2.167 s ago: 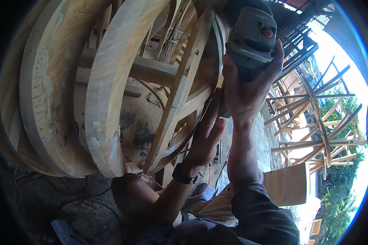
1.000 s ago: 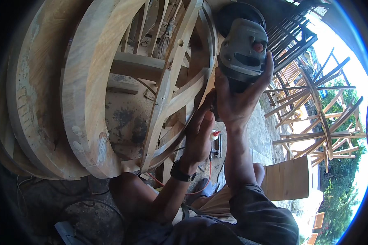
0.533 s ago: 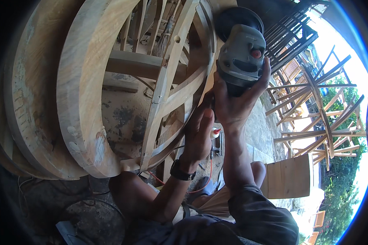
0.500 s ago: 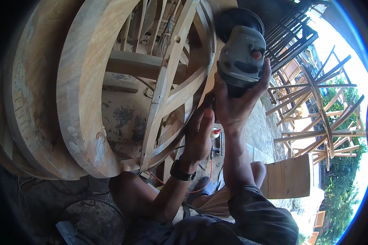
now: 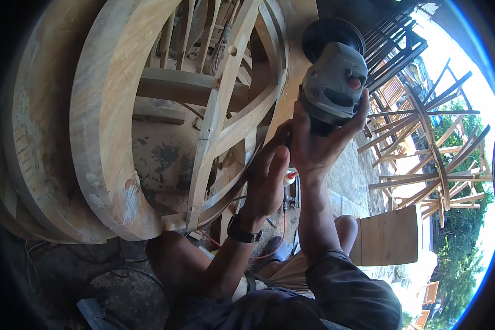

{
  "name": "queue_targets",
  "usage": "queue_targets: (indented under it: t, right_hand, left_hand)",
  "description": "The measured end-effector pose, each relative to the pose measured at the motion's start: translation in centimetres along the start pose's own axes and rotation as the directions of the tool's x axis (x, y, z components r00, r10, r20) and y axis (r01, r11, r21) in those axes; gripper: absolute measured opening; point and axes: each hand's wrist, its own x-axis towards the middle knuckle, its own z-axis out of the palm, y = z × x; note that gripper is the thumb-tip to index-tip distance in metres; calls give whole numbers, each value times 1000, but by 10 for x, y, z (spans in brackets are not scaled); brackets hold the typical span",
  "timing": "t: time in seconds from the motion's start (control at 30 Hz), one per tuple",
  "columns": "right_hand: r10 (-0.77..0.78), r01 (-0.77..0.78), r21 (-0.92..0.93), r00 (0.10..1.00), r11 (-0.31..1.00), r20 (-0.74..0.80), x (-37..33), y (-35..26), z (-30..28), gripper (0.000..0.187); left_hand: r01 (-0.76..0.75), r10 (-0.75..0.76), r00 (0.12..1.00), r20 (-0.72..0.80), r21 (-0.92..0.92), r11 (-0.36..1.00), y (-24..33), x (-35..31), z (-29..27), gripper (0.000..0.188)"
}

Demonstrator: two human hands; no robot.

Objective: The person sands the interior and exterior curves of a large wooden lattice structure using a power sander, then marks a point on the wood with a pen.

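A grey disc sander [image 5: 335,82] with a round black pad [image 5: 333,38] is held up ahead of me. My right hand [image 5: 322,140] is closed round its near end, thumb on one side and fingers on the other. The pad is beside the broad face of a pale wooden panel [image 5: 297,77]; contact cannot be made out. Just left of my right wrist is my left hand [image 5: 267,184], its thumb stretched up and its fingers extended toward the panel's edge and the sander's near end. The fingertips lie in shadow and are partly hidden.
Curved wooden frame parts [image 5: 113,121] fill the left side, joined to slatted framework [image 5: 212,126]. A white bottle with a red tip [image 5: 290,177] and an orange hose [image 5: 283,236] are below my hands. A wooden block [image 5: 390,236] and another slatted frame [image 5: 432,143] stand right.
The sander and my right hand have shifted slightly to the right and down. My left hand stays almost where it was, and the view has moved a little.
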Motion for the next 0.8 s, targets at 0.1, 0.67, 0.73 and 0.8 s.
queue_targets:
  t: [0.1,0.67,0.73,0.8]
  right_hand:
    - [39,-38,118,999,992,-8,-5,4,-2,96]
    - [-2,1,25,999,1000,44,-9,9,1,98]
    - [36,-36,63,999,997,7,-11,11,1,98]
    - [107,-101,149,994,984,-27,-11,13,3,98]
  left_hand:
    - [25,-25,999,32,12,1000,1,0,-1,62]
    - [42,-43,999,14,58,997,5,1,-1,56]
    - [13,-13,1000,0,73,997,6,2,2,66]
    - [0,0,1000,-3,64,998,7,3,4,70]
